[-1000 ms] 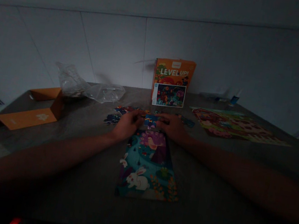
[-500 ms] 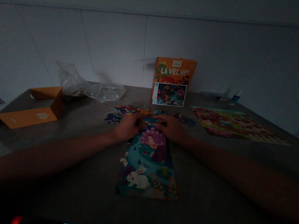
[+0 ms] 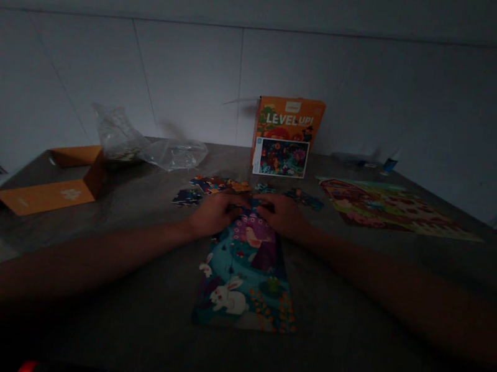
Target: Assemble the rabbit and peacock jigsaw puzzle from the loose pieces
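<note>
A partly joined jigsaw puzzle (image 3: 244, 273) lies flat before me, showing white rabbits, a frog and a purple flower-like shape. At its far edge, my left hand (image 3: 216, 212) has its fingers curled down around a dark blue puzzle piece (image 3: 253, 202). Close beside it, my right hand (image 3: 284, 217) bends its fingers onto the same far edge from the right. My fingers cover most of that piece, and the fingertips are dim. Loose puzzle pieces (image 3: 218, 185) lie just beyond my left hand, and more dark pieces (image 3: 305, 199) lie behind my right.
An orange box (image 3: 291, 117) stands at the back with a picture card (image 3: 282, 157) leaning on it. At left are an open orange box part (image 3: 46, 195) and clear plastic bags (image 3: 175, 154). A farm-scene puzzle (image 3: 396, 209) and a small blue bottle (image 3: 389, 164) lie at right.
Both hands have shifted slightly and sit lower over the far edge, the fingers closer in. Less of the blue piece between them shows now.
</note>
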Demonstrator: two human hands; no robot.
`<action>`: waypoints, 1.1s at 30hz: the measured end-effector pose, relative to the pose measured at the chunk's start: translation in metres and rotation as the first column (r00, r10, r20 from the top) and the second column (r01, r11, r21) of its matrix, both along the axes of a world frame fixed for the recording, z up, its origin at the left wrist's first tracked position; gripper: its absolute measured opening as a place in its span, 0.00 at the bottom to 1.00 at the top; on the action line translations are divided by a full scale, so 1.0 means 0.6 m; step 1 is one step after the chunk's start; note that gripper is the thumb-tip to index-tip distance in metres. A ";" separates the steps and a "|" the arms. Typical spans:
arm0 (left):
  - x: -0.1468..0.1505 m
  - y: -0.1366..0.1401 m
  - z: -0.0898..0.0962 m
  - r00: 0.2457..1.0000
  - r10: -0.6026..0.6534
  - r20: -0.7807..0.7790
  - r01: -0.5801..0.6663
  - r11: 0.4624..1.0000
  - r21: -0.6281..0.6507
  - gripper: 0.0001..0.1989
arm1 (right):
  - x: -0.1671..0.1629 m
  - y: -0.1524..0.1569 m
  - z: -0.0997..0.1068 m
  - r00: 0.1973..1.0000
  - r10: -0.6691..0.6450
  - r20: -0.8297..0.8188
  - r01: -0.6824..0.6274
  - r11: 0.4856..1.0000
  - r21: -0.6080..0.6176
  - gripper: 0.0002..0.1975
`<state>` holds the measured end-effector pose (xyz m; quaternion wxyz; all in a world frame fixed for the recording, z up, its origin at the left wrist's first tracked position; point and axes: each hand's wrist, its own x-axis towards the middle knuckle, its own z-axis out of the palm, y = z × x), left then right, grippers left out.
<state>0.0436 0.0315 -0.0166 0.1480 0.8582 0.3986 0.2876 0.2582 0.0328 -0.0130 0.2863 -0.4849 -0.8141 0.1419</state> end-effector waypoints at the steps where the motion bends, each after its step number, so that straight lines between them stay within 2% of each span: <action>1: 0.000 0.000 0.000 1.000 -0.009 0.000 0.009 1.000 0.010 0.15 | 0.000 0.000 0.000 1.000 0.004 0.008 -0.005 1.000 0.009 0.19; 7: 0.000 -0.001 0.000 0.999 -0.023 -0.035 0.027 0.994 0.109 0.14 | -0.002 -0.004 0.005 0.996 0.002 0.091 -0.006 0.999 0.050 0.18; 13: 0.002 -0.004 -0.001 0.996 0.047 -0.076 -0.033 0.983 0.182 0.18 | -0.001 -0.004 0.000 0.988 0.020 0.153 -0.036 0.994 0.104 0.19; 16: 0.002 -0.007 0.000 0.995 0.043 -0.091 -0.026 0.983 0.183 0.22 | 0.001 -0.003 -0.005 0.985 0.038 0.165 -0.063 0.987 0.149 0.19; 21: 0.001 -0.009 0.001 0.997 0.006 -0.081 0.010 0.981 0.194 0.23 | 0.002 0.000 -0.015 0.981 0.068 0.183 -0.105 0.974 0.201 0.19; 33: 0.002 -0.009 -0.004 0.995 -0.048 -0.088 0.065 0.975 0.210 0.25 | 0.003 -0.005 -0.013 0.977 0.098 0.191 -0.135 0.972 0.190 0.18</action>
